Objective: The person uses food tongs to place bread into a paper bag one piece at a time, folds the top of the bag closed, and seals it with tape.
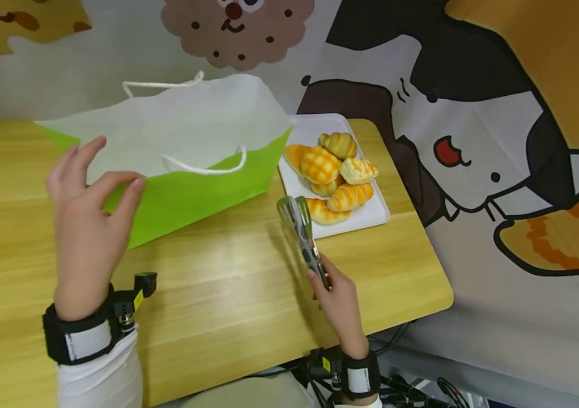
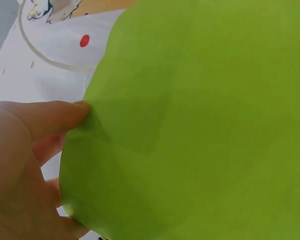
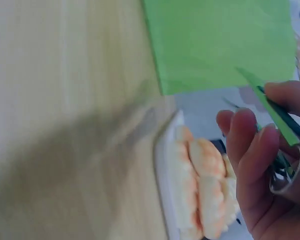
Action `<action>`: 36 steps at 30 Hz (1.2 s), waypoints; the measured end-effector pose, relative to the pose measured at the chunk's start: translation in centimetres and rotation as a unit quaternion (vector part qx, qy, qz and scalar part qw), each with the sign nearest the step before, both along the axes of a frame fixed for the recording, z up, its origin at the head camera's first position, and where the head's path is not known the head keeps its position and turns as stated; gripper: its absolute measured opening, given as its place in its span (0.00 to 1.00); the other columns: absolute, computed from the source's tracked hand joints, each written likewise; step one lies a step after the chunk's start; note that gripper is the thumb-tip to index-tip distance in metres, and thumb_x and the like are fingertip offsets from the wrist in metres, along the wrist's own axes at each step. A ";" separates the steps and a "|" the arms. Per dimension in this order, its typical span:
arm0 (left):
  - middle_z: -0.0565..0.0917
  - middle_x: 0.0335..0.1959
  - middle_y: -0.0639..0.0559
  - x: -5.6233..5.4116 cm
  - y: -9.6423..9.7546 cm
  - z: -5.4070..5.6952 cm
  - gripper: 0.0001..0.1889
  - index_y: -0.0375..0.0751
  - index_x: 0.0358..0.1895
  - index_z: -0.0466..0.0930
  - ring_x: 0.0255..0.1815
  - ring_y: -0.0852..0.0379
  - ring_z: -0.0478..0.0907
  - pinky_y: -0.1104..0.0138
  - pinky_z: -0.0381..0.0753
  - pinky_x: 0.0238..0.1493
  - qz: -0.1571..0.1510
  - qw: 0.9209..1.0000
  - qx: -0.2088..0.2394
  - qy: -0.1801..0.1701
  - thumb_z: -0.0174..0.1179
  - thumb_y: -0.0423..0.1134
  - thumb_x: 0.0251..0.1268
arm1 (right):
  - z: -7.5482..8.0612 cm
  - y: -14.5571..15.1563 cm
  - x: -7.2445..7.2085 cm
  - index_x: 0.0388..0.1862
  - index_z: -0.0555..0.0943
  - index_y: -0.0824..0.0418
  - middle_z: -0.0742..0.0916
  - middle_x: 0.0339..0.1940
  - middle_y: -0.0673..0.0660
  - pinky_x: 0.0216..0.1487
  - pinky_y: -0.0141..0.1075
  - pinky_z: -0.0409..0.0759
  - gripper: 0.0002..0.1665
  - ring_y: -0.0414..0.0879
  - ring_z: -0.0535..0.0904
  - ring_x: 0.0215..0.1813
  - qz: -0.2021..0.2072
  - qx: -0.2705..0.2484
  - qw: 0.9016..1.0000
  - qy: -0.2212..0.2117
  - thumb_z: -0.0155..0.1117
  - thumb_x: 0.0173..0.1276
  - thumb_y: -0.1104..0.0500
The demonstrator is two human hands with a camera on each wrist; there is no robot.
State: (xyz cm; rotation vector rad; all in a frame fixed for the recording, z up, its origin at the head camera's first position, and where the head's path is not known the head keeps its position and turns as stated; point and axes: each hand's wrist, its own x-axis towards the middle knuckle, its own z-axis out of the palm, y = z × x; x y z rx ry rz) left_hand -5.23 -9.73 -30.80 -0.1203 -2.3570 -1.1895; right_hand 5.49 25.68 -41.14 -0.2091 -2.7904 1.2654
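A green paper bag [image 1: 203, 204] with a white inside and white rope handles lies open-mouthed on the table. My left hand [image 1: 90, 221] pinches its near rim between thumb and index finger; the left wrist view shows the thumb against the green paper [image 2: 190, 120]. Metal tongs [image 1: 302, 229] are held in my right hand [image 1: 341, 300], their tips pointing away from me just left of the tray's near edge. Nothing is between the tongs' ends. Several bread pieces [image 1: 321, 164] are heaped on a white tray [image 1: 378, 218] right of the bag.
The wooden table [image 1: 218, 306] has a rounded right corner. Behind it hangs a cartoon-printed cloth [image 1: 473, 192]. Black cables [image 1: 396, 337] run below the table's front edge. Each wrist wears a black strap [image 1: 85, 340] with a small camera.
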 end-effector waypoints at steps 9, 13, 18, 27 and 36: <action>0.70 0.73 0.47 -0.2 0.1 -0.6 0.09 0.26 0.40 0.86 0.79 0.46 0.53 0.50 0.52 0.79 -0.011 1.000 -0.009 0.007 0.63 0.32 0.68 | 1.2 3.6 -0.8 0.69 0.74 0.45 0.89 0.47 0.55 0.13 0.33 0.73 0.23 0.45 0.79 0.20 -0.111 -0.082 0.990 0.009 0.55 0.78 0.46; 0.71 0.73 0.47 0.0 0.1 -0.9 0.07 0.26 0.39 0.85 0.78 0.46 0.54 0.49 0.53 0.78 -0.017 1.000 -0.009 0.023 0.64 0.30 0.66 | 1.4 5.4 -1.2 0.65 0.77 0.45 0.88 0.44 0.49 0.12 0.33 0.73 0.23 0.48 0.81 0.21 -0.198 -0.129 0.971 0.023 0.56 0.76 0.42; 0.71 0.73 0.47 0.1 0.2 -1.1 0.06 0.26 0.38 0.85 0.78 0.46 0.55 0.49 0.54 0.78 -0.022 0.999 -0.006 0.034 0.64 0.29 0.66 | 1.4 8.1 -2.3 0.67 0.76 0.52 0.86 0.44 0.50 0.12 0.30 0.72 0.24 0.41 0.79 0.21 -0.251 -0.165 0.954 0.024 0.53 0.78 0.46; 0.72 0.72 0.44 0.6 0.3 -1.5 0.05 0.27 0.37 0.85 0.77 0.42 0.57 0.47 0.54 0.77 -0.029 0.998 -0.011 0.054 0.65 0.27 0.63 | 1.9 12.1 -5.9 0.70 0.74 0.57 0.86 0.45 0.50 0.15 0.27 0.70 0.25 0.39 0.77 0.25 -0.280 -0.230 0.932 -0.033 0.51 0.79 0.49; 0.72 0.71 0.40 0.9 0.4 -1.1 0.03 0.27 0.37 0.85 0.77 0.38 0.57 0.46 0.55 0.77 -0.031 0.998 -0.021 0.058 0.66 0.24 0.60 | 1.8 14.6 -8.3 0.73 0.69 0.61 0.88 0.47 0.53 0.16 0.26 0.71 0.30 0.37 0.78 0.25 -0.248 -0.283 0.924 -0.068 0.51 0.79 0.47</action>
